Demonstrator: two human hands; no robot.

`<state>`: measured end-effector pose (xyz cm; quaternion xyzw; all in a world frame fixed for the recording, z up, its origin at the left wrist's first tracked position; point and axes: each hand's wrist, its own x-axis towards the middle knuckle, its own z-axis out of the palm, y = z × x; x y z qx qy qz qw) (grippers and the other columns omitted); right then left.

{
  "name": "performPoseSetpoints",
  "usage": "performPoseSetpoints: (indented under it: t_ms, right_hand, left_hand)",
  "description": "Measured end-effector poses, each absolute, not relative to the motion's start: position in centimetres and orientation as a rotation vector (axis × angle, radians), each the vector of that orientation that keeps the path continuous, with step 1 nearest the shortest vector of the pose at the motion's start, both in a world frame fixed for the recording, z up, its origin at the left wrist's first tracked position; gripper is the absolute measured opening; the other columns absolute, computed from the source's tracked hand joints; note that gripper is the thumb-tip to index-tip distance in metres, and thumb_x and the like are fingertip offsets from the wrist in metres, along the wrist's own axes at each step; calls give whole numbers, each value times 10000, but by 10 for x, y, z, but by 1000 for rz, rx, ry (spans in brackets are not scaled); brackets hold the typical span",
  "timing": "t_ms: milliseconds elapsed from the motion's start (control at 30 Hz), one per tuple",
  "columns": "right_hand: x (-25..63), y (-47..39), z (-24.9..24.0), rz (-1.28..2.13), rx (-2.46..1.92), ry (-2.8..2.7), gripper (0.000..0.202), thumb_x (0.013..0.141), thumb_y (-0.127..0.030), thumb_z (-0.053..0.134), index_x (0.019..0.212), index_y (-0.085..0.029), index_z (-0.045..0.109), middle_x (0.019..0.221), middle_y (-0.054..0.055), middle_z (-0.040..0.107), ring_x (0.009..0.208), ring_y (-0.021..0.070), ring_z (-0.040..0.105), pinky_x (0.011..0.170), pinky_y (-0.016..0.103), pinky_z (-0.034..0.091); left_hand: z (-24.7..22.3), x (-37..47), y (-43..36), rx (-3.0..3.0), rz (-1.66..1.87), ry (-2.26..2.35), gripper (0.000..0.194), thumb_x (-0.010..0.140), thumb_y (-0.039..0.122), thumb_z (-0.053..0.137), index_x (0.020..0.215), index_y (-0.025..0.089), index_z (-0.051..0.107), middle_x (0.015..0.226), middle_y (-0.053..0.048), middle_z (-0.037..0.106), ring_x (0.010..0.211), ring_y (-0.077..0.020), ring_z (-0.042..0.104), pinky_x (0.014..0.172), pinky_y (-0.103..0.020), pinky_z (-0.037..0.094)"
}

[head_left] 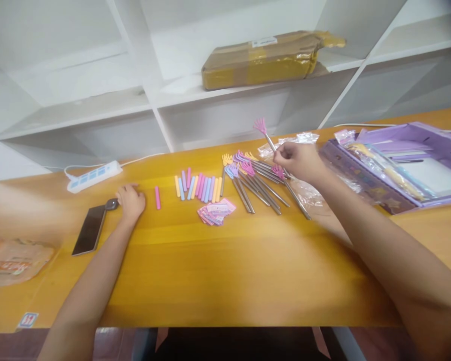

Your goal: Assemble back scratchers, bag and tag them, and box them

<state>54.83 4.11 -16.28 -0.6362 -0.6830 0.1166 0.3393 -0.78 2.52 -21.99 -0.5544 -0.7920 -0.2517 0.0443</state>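
Observation:
My right hand (298,159) pinches the metal rod of a back scratcher (260,125), its pink claw head pointing up and to the left. Below and left of that hand lies a pile of more back scratchers (261,188) with pink, purple, blue and yellow heads. My left hand (132,201) rests on the table, fingers loosely apart and holding nothing I can see. Just left of it is a small black object (111,204). To its right is a single pink tube (157,197), then a row of coloured tubes (200,187). Pink printed cards (216,211) lie in front of the row.
A phone (88,230) and a white power strip (94,176) lie at left, near an orange-printed bag (17,260). Clear plastic wrappers (308,193) lie under my right arm. A purple box (383,188) stands at right. A taped parcel (263,60) sits on the shelf.

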Motion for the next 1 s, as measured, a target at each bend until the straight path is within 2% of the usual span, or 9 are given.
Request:
performPoseSetpoints:
  t_ms: [133, 233, 300, 400, 500, 567, 633, 833, 1000]
  right_hand:
    - [540, 42, -161, 516, -1480, -1577, 231, 863, -419, 695, 836, -210, 598, 691, 21, 595, 634, 139, 498, 622, 285, 380]
    - [518, 30, -161, 878, -1293, -1388, 351, 887, -530, 718, 901, -230, 536, 594, -26, 449, 529, 110, 366, 523, 264, 277]
    - [498, 11, -166, 1114, -1147, -1291, 401, 873, -549, 756, 907, -235, 508, 583, -52, 378, 497, 90, 299, 495, 254, 205]
    - [471, -29, -181, 1458, -979, -1199, 436, 846, -540, 816, 906, -220, 527, 603, -66, 370, 477, 67, 255, 474, 247, 142]
    - [452, -68, -196, 1753, -849, -1104, 411, 945, -586, 709, 900, -202, 569, 559, -68, 369, 454, 68, 232, 468, 249, 168]
    - [443, -86, -205, 1829, -787, -1068, 429, 1001, -613, 618, 888, -200, 589, 516, -66, 363, 433, 79, 239, 467, 253, 189]
    - [436, -96, -213, 1783, -775, -1058, 430, 1014, -602, 589, 859, -200, 592, 496, -58, 379, 429, 88, 262, 469, 257, 194]
    - [428, -102, -233, 1602, -823, -1005, 325, 952, -507, 602, 840, -201, 603, 496, -53, 400, 462, 97, 285, 493, 256, 196]
    - [436, -97, -236, 1594, -833, -1032, 300, 918, -492, 607, 855, -199, 624, 514, -49, 409, 470, 105, 310, 480, 257, 172]
  left_hand:
    - [-221, -9, 28, -1781, -854, -2352, 484, 780, 84, 610, 1264, 75, 597, 1322, -284, 578, 1394, -448, 496, 1215, -612, 390]
    - [-222, -8, 29, -1855, -969, -2296, 507, 797, 67, 595, 1304, 71, 581, 1322, -261, 641, 1339, -388, 587, 1206, -552, 440]
    - [-220, -4, 28, -1881, -1066, -2257, 499, 863, 80, 565, 1362, 88, 555, 1343, -230, 676, 1277, -324, 658, 1167, -488, 499]
    - [-213, 13, 18, -1946, -1320, -2105, 434, 1025, 162, 469, 1457, 138, 500, 1402, -182, 694, 1303, -233, 680, 1141, -395, 532]
    - [-204, 46, -10, -2222, -1593, -1813, 397, 1115, 317, 455, 1476, 168, 530, 1402, -165, 710, 1267, -226, 704, 1093, -386, 557]
    - [-201, 76, -38, -2544, -1414, -1695, 349, 1117, 361, 506, 1402, 199, 625, 1333, -130, 747, 1220, -231, 716, 1080, -383, 550]
    - [-203, 106, -65, -2936, -1121, -1550, 343, 1136, 347, 463, 1385, 219, 660, 1288, -111, 762, 1173, -224, 724, 1046, -368, 554]
    - [-214, 151, -98, -3490, -508, -1201, 321, 1136, 379, 467, 1265, 234, 723, 1142, -68, 800, 975, -201, 731, 877, -303, 530]
    - [-213, 142, -84, -3501, -509, -1352, 335, 1129, 410, 467, 1197, 216, 732, 1010, -61, 778, 842, -185, 682, 801, -291, 489]
